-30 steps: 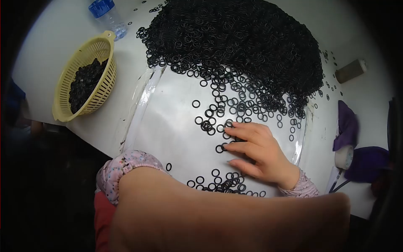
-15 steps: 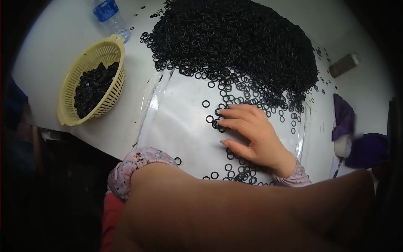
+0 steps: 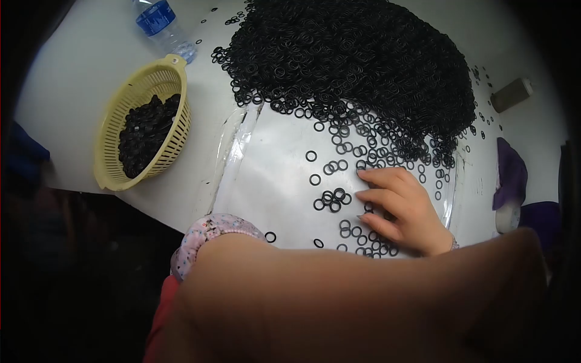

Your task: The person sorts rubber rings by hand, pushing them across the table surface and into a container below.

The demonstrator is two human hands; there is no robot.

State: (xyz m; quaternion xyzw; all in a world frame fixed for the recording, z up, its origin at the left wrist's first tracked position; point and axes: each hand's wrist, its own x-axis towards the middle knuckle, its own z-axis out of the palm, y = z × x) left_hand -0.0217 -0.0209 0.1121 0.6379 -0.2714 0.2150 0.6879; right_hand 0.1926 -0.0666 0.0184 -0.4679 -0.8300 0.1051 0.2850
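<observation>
My right hand (image 3: pixel 402 209) is palm down over the white work surface (image 3: pixel 284 199), its fingers apart and pointing left. Its fingertips are at loose black rings, with a small cluster of rings (image 3: pixel 333 199) just left of them. More rings (image 3: pixel 369 242) lie below the thumb. Beyond the hand is a large heap of black rings (image 3: pixel 351 54), with stray rings along its near edge. Blurred bare skin of my left hand or forearm (image 3: pixel 375 296) crosses the bottom very close to the camera, beside a floral cuff (image 3: pixel 221 233). No fingers show there, and anything held is hidden.
A yellow basket (image 3: pixel 103 148) with dark pieces inside stands at the left. Behind it lies a clear bottle with a blue label (image 3: pixel 156 18). At the right are a small brownish container (image 3: pixel 511 95), purple cloth (image 3: pixel 511 169) and a white roll (image 3: pixel 507 218).
My right hand moved up and left, then back right, away from the ring cluster. The cluster now lies uncovered, more spread out. The camera view has shifted slightly.
</observation>
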